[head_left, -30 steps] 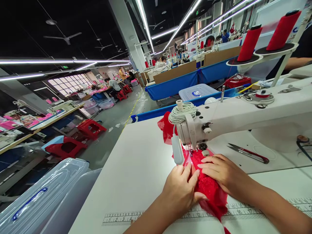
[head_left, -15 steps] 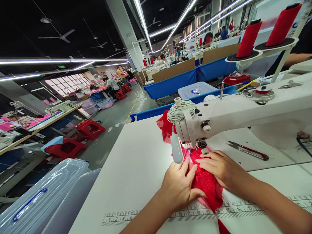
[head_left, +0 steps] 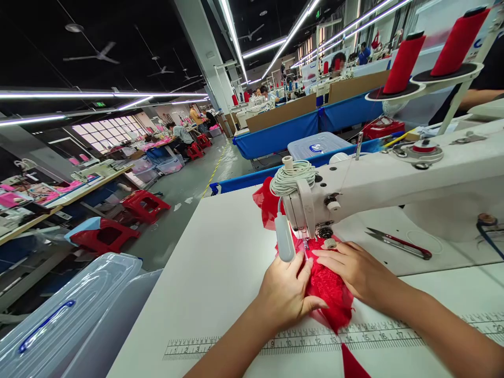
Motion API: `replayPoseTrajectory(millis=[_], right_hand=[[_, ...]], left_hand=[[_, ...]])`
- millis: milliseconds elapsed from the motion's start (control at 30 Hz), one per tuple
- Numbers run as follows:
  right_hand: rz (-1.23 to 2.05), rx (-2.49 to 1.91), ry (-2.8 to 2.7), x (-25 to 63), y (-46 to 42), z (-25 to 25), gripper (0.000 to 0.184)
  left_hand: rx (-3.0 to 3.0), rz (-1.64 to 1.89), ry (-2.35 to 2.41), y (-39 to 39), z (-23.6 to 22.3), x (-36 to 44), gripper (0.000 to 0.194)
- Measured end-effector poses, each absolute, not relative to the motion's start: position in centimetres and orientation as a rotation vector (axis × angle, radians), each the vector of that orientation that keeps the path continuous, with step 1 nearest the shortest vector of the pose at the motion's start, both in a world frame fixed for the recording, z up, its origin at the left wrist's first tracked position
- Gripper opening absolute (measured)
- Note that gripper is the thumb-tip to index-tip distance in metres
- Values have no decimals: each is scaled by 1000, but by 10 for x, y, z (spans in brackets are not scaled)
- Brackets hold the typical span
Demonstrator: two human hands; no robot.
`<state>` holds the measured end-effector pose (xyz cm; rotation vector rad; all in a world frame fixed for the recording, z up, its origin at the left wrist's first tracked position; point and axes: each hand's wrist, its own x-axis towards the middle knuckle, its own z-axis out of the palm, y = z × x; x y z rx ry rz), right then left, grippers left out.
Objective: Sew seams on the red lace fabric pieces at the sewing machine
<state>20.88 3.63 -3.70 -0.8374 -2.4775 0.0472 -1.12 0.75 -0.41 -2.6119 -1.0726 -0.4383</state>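
A piece of red lace fabric (head_left: pixel 331 294) with a sheer edge lies under the needle area of a white sewing machine (head_left: pixel 370 184). My left hand (head_left: pixel 284 294) rests on the fabric's left side, fingers pointing towards the presser foot (head_left: pixel 305 243) and thumb spread out. From the right, my right hand (head_left: pixel 352 270) lies flat on the lace, its fingertips just below the machine head. Both hands are open and press down on the cloth. More sheer red fabric (head_left: pixel 265 205) shows behind the machine head. A small lamp (head_left: pixel 285 239) partly covers the stitching spot.
Red-handled thread snips (head_left: pixel 401 244) lie on the machine bed at right. A ruler scale (head_left: pixel 291 342) crosses the white table's front, with a red fabric point (head_left: pixel 352 362) below it. Red thread cones (head_left: pixel 403 64) stand at upper right. A clear lidded bin (head_left: pixel 71 310) sits left of the table.
The red lace has slid a little away from me and left, under the machine head. Both hands have shifted slightly left with it, still resting on it.
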Motion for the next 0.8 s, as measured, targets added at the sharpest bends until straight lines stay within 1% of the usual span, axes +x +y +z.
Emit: replayPoseTrajectory(millis=[267,500,800], right_hand=[[61,-858,-2465,207,37,-39,34],[38,-889,-2460,207,38,-38,53],[93,-944,-2482,208,38,-36,62]], left_hand=[[-2600,-399,-1078,6,-9,-12,93],[-2553,-393,-1082,7,-10,-12,88],[-2571,-360,-1091,6,-15,-15,79]])
